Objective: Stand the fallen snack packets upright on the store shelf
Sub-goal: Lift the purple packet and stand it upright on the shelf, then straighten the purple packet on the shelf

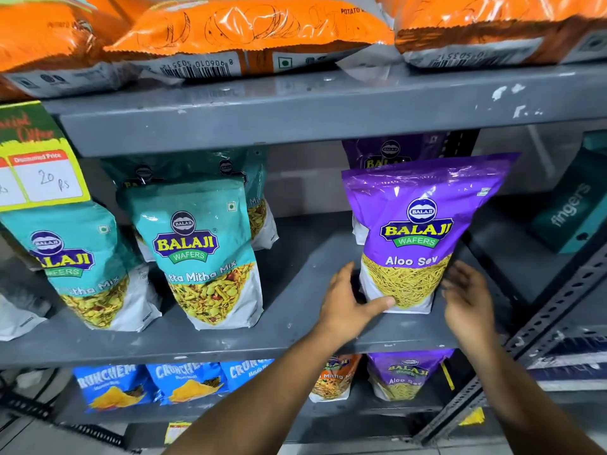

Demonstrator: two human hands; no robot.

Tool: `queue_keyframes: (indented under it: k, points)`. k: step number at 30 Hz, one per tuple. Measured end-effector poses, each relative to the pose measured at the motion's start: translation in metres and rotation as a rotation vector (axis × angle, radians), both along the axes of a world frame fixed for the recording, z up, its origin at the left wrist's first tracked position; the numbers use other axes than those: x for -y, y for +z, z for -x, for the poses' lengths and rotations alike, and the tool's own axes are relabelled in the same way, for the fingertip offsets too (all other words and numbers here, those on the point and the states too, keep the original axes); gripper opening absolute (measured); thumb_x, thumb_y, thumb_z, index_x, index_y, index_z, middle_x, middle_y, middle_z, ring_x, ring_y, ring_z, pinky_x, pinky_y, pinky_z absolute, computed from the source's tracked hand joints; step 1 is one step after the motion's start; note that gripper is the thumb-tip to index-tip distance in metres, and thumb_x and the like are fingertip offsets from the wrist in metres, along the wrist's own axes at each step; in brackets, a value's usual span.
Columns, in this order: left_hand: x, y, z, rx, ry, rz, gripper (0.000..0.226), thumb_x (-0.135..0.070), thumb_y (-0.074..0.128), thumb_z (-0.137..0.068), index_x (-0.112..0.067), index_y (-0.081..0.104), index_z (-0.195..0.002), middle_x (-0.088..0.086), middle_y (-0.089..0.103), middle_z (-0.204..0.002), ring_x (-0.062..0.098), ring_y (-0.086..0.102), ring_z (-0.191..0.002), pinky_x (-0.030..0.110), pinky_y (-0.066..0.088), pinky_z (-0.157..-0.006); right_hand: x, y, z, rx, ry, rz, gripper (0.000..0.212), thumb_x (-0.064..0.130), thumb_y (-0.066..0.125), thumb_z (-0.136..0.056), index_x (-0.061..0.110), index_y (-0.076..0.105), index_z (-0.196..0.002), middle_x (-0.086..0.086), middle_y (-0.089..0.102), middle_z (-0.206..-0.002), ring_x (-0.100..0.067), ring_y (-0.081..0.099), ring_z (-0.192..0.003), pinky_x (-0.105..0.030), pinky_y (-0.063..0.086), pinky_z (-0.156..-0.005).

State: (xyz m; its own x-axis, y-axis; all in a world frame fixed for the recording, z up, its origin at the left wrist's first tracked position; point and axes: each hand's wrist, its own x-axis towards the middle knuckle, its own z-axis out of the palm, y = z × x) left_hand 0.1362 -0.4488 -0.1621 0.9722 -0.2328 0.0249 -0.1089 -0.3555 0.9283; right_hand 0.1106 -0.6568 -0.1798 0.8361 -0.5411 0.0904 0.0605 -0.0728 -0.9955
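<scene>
Neither grip is being closed: the left hand (348,302) is being held open against the lower left edge of the purple Aloo Sev packet (417,234), its thumb being laid across the packet's bottom front corner, while the right hand (466,297) is being held open just beside the packet's lower right edge; whether it is touching cannot be told, as it is blurred. Between the two hands the packet is being kept upright on the grey middle shelf (295,336), leaning slightly to the right. Behind it a second purple packet (391,152) is being partly hidden. To the left, well apart, teal Khatta Mitha Mix packets (203,254) are being displayed upright, with more of them behind. A yellow-and-green price tag (39,162) is being hung at the far left. Above, orange packets (249,31) are being stored lying flat on the upper shelf (328,110). Below, blue Crunchem packets (184,382) are being displayed on the lower shelf.
</scene>
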Motion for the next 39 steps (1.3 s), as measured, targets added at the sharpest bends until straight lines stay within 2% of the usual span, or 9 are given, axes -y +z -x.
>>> queue_keyframes:
  k: [5,10,17,24,29,31,33,36,39]
  points:
    - [-0.069,0.006,0.060,0.251,0.333,0.233,0.050,-0.047,0.071,-0.069,-0.024,0.054,-0.110,-0.002,0.060,-0.117,0.006,0.056,-0.113,0.025,0.044,-0.100,-0.052,0.015,0.065,0.119,-0.072,0.119,0.055,-0.019,0.053,-0.079,0.035,0.059,-0.074,0.022,0.068,-0.071,0.006,0.060,-0.064,-0.005,0.044,-0.066]
    - [-0.186,0.011,0.066,0.364,0.812,0.409,0.037,-0.053,0.056,-0.075,-0.027,0.038,-0.093,-0.005,0.044,-0.095,0.002,0.049,-0.087,0.013,0.039,-0.083,-0.146,0.008,0.062,0.157,0.441,0.326,0.049,0.015,0.062,-0.075,0.054,0.057,-0.104,0.014,0.069,-0.097,-0.004,0.067,-0.091,-0.017,0.052,-0.082]
    - [-0.241,0.000,-0.009,-0.003,0.452,0.377,0.061,-0.082,0.042,-0.073,-0.034,0.063,-0.103,-0.009,0.061,-0.117,0.013,0.053,-0.110,0.045,0.039,-0.102,-0.256,0.011,-0.019,-0.199,0.740,0.299,0.090,0.053,0.066,-0.066,0.027,0.028,-0.144,0.000,0.046,-0.145,-0.016,0.047,-0.131,-0.044,0.040,-0.108]
    - [-0.227,0.016,0.008,0.025,0.288,0.180,0.044,-0.044,0.029,-0.096,-0.023,0.043,-0.132,-0.015,0.040,-0.130,-0.016,0.038,-0.112,-0.010,0.023,-0.082,-0.263,-0.001,-0.017,-0.072,0.625,0.164,0.035,0.002,0.060,-0.087,0.033,0.053,-0.104,0.026,0.070,-0.094,-0.016,0.061,-0.100,-0.034,0.048,-0.094]
    - [-0.256,0.016,0.030,0.017,0.367,0.293,0.092,-0.087,0.041,-0.066,-0.022,0.047,-0.131,-0.013,0.054,-0.130,0.001,0.050,-0.119,0.023,0.036,-0.104,-0.281,0.009,0.010,0.091,0.259,0.352,0.063,0.006,0.066,-0.082,0.050,0.045,-0.122,0.017,0.065,-0.114,-0.020,0.063,-0.107,-0.045,0.051,-0.094]
    - [-0.287,0.015,0.057,0.181,0.418,0.305,0.055,-0.072,0.050,-0.076,-0.027,0.050,-0.109,-0.013,0.057,-0.109,-0.002,0.052,-0.102,0.015,0.038,-0.091,-0.304,0.013,0.033,0.179,0.102,0.509,0.054,0.016,0.065,-0.078,0.057,0.047,-0.110,0.010,0.063,-0.099,-0.020,0.065,-0.093,-0.045,0.053,-0.085]
    - [-0.334,0.010,0.072,0.384,0.580,0.325,0.031,-0.047,0.050,-0.082,-0.021,0.043,-0.098,0.004,0.048,-0.102,0.005,0.047,-0.096,0.018,0.037,-0.088,-0.344,0.020,0.048,0.195,0.327,0.493,0.046,0.026,0.066,-0.078,0.057,0.051,-0.109,0.009,0.067,-0.096,-0.009,0.068,-0.090,-0.037,0.055,-0.083]
    - [-0.412,0.015,0.029,0.269,0.935,0.408,0.060,-0.050,0.040,-0.080,0.000,0.043,-0.112,0.019,0.046,-0.113,0.024,0.045,-0.104,0.039,0.035,-0.101,-0.408,0.022,0.038,0.027,0.688,0.504,0.058,0.043,0.062,-0.078,0.054,0.037,-0.128,0.019,0.056,-0.131,0.001,0.054,-0.121,-0.031,0.047,-0.102]
    - [-0.457,0.017,-0.020,0.038,0.729,0.505,0.061,-0.062,0.032,-0.091,-0.013,0.053,-0.124,0.016,0.051,-0.137,0.028,0.046,-0.130,0.039,0.032,-0.112,-0.460,0.024,-0.002,-0.120,0.703,0.367,0.087,0.036,0.067,-0.081,0.034,0.014,-0.149,0.009,0.027,-0.155,-0.010,0.032,-0.141,-0.039,0.033,-0.114]
